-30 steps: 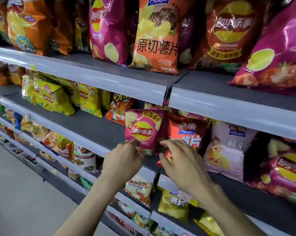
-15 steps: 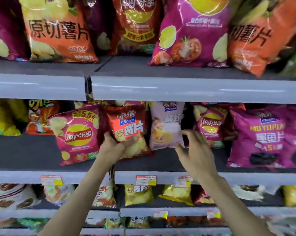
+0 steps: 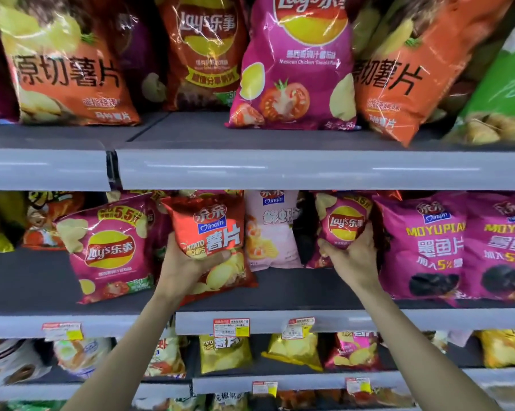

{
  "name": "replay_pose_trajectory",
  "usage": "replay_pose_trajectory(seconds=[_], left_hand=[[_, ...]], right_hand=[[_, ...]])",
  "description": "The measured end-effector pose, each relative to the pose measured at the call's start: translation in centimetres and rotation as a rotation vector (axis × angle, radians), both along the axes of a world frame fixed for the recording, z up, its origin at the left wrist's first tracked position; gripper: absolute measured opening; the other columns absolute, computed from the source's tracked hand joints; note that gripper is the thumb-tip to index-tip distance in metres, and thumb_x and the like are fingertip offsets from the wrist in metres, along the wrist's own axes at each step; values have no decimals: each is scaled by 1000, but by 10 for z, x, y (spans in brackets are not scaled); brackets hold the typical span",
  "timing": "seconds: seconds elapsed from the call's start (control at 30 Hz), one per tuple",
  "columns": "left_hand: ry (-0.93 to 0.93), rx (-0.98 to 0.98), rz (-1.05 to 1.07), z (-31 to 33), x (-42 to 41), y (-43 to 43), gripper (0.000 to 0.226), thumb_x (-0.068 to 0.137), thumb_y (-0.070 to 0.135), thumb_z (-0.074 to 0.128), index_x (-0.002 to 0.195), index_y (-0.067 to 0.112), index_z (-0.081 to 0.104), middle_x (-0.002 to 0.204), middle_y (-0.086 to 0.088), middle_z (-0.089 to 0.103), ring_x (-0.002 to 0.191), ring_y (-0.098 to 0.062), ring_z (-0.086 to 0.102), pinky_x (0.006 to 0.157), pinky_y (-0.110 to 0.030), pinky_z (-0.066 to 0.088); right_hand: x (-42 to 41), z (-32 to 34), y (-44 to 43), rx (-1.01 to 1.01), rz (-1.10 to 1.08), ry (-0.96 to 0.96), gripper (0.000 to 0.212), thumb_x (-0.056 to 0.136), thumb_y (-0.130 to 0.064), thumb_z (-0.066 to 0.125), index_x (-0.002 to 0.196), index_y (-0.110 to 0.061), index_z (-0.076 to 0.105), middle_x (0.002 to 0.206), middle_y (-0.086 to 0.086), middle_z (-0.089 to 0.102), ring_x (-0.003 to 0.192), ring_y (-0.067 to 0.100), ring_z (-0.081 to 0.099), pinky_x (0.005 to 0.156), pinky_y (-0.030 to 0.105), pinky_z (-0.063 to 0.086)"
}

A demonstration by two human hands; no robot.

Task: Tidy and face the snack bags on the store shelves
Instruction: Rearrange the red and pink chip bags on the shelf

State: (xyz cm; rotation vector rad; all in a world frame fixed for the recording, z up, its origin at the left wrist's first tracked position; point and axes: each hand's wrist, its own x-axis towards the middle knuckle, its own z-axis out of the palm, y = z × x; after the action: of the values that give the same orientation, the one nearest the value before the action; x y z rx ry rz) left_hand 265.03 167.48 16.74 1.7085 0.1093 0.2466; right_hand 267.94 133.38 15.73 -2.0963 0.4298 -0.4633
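Gripping red Qinqin bag (image 3: 208, 232) left hand (image 3: 180, 268), small Lay's bag (image 3: 343, 225) right hand (image 3: 352, 259)

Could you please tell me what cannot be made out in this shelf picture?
Head view:
Red Qinqin bag: lower front partly hidden by left hand.
Small pink Lay's bag: bottom hidden by right hand.
Price tags: print too small.
Top-shelf pink Lay's bag: top cut off by upper edge.

You're in a shop: tiered grey shelves (image 3: 280, 170) carry rows of branded snack bags (image 3: 294, 63), and price tags (image 3: 232, 327) are clipped along their front edges
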Motion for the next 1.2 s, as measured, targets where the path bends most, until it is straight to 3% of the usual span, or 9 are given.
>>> replay_pose_trajectory(seconds=[0.17,0.37,0.53,0.67,0.77,0.87,1.0,1.07,1.2], left_hand=[[-77,0,74,-3,-13,-16,99,52,24,109,132,19,52,118,-4,77,104,-20,77,89,-49,64],[-216,-27,128,5,-34,-31,93,58,5,101,135,16,51,116,-4,77,100,-18,78,80,-29,65],[-234,-1,116,14,-50,-27,92,59,6,100,137,16,51,115,-5,78,99,-23,79,78,-38,67],[-227,-7,144,19,-63,-23,88,59,6,99,134,14,55,108,-3,80,92,-23,80,69,-38,67],[-193,13,165,16,-72,-12,86,58,10,100,132,16,57,108,-6,80,91,-28,81,74,-49,67],[-183,-1,196,14,-83,1,85,56,11,99,131,14,58,106,-7,81,90,-30,81,71,-45,67],[-177,-16,223,13,-99,21,87,55,11,103,131,13,61,107,-7,81,88,-29,81,70,-46,67],[-196,-35,258,15,-110,30,84,58,5,97,133,10,59,105,-8,81,84,-25,81,63,-38,67],[-209,-52,336,14,-132,57,78,61,1,92,132,8,58,97,1,81,78,-18,80,57,-27,64]], right_hand=[[15,-4,-16,122,59,-14,137,49,-64,90,159,-22,18,138,4,62,126,29,61,110,50,48],[23,-10,-25,186,31,-53,108,68,-30,95,154,-16,31,125,7,68,111,32,68,98,44,54],[14,-4,-25,225,102,-125,93,68,-29,95,145,-21,43,116,-3,71,101,17,71,92,37,58],[-5,5,-22,201,198,-173,89,73,-24,93,147,-27,43,110,-23,66,89,-14,64,79,12,50],[-28,7,-16,186,303,-170,97,75,-28,92,153,-37,34,118,-23,65,95,-17,63,79,10,50],[-52,8,-2,217,386,-204,105,71,-43,93,155,-41,30,126,-18,64,104,-13,63,77,3,50],[-67,9,41,270,499,-248,105,68,-51,92,153,-45,32,136,-14,59,117,0,64,87,18,58],[-66,9,69,242,530,-236,106,68,-51,94,152,-49,29,140,-15,55,123,4,61,94,30,60],[-61,9,130,229,581,-195,103,71,-44,91,150,-47,26,135,-19,52,119,-4,58,87,20,58]])
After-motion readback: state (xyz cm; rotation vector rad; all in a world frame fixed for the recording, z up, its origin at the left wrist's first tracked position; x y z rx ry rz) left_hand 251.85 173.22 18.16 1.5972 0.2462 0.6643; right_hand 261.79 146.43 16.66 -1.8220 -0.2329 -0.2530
